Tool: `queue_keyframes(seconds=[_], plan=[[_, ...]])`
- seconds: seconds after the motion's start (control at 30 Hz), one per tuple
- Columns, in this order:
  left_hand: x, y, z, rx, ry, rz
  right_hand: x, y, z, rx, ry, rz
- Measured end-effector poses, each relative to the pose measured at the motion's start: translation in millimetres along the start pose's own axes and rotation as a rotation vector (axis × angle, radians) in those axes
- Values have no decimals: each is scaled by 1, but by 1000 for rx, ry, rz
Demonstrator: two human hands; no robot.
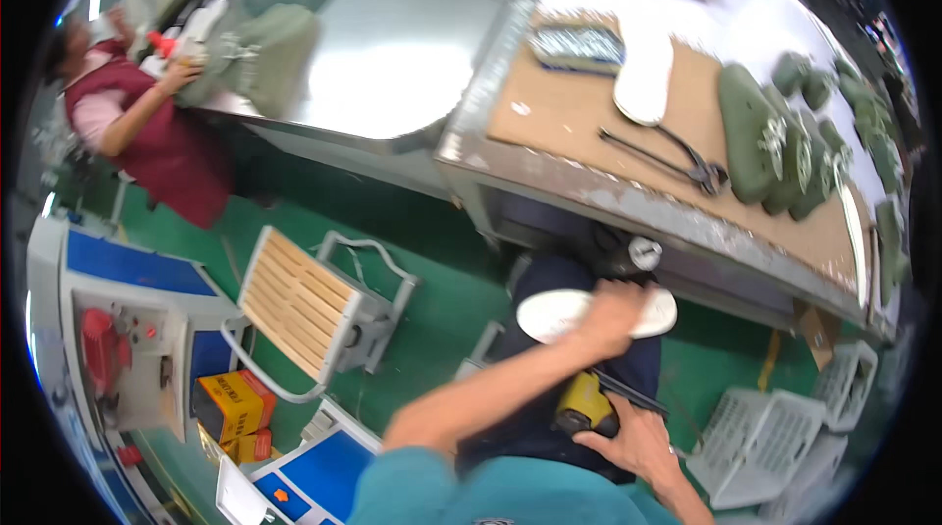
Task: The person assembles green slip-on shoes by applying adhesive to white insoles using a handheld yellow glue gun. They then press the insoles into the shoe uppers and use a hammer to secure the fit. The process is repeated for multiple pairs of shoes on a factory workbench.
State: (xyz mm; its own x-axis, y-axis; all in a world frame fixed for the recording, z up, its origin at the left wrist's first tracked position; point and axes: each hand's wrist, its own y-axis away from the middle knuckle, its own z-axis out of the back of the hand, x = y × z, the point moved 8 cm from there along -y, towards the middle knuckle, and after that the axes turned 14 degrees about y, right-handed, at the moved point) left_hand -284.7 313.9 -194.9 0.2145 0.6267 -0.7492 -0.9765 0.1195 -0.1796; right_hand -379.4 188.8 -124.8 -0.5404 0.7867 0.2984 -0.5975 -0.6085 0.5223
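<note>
Across my lap lies a white shoe sole, its two ends showing on either side of my left hand. My left fingers close over its middle; they are slightly blurred. Lower down, my right hand is wrapped round a yellow-and-black power tool, close to my thighs. I cannot make out its exact kind. On the workbench ahead, dark-handled pincers lie open beside another white sole and a tray of silvery strips. Olive-green foot-shaped pieces with white ties stand in rows on the right.
The workbench's front edge runs just beyond my knees. A wooden-slatted chair stands left, near yellow-and-orange boxes. White plastic crates sit lower right. Another person in a dark red apron works at the metal table.
</note>
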Motion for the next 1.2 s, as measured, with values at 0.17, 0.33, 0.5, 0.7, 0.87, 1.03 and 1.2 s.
queue_keyframes(seconds=[0.17, 0.33, 0.5, 0.7, 0.87, 1.03, 1.2], plan=[[-26, 10, 48, 143, 361, 172, -32, 14, -8, -41, -133, -130], [-33, 113, 245, -538, 736, 223, -43, 12, -4, -44, -234, -163], [-11, 130, 434, -1369, 755, -195, -42, 6, -8, -6, -197, -143], [118, 146, 500, -1197, -443, 297, -8, -1, -5, 3, -138, -50], [182, 120, 531, -987, -516, 584, 2, -15, -15, -65, -58, 74], [113, 44, 482, -807, -1105, 515, -9, -23, -45, -150, -14, 107], [15, -107, 320, -551, -222, 41, -11, -28, -46, -161, -46, 170]])
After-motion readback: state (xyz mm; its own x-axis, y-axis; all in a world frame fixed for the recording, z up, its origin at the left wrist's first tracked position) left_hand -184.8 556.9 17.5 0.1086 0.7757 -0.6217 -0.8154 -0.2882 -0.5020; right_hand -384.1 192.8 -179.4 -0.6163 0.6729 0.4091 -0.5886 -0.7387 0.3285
